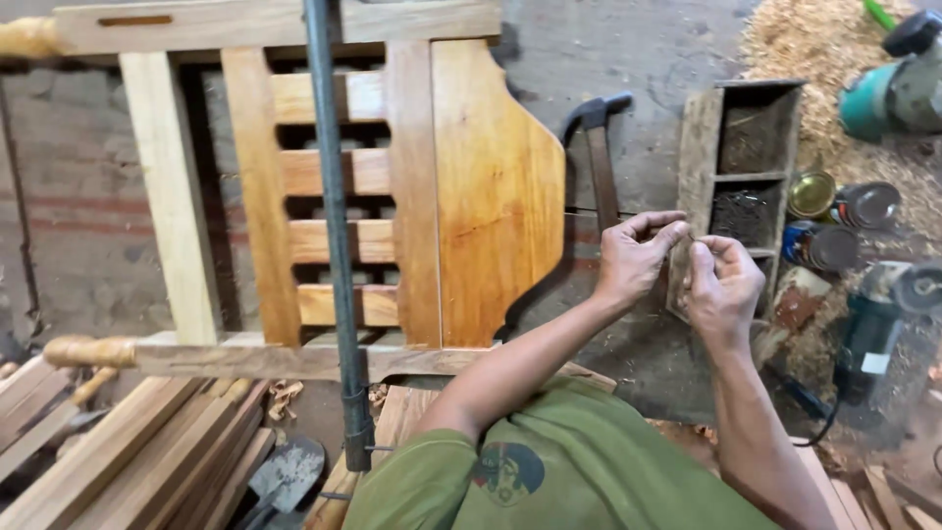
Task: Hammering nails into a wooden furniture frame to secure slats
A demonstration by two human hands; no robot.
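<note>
Evidently both hands, left [633, 260] and right [723, 287], pinch something tiny, likely a nail [693, 238]: light, stiff, slippery, best gripped mid-shank by fingertips

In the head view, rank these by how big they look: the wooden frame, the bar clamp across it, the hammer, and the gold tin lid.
1. Wooden frame, largest.
2. Bar clamp, long but thin.
3. Hammer.
4. Gold tin lid, smallest.
Apparent size only; each sits at a different distance from the camera.

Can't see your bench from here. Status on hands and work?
Left hand and right hand together, pinching something small, too small to tell. Nail box just behind. Nothing in the way.
</note>
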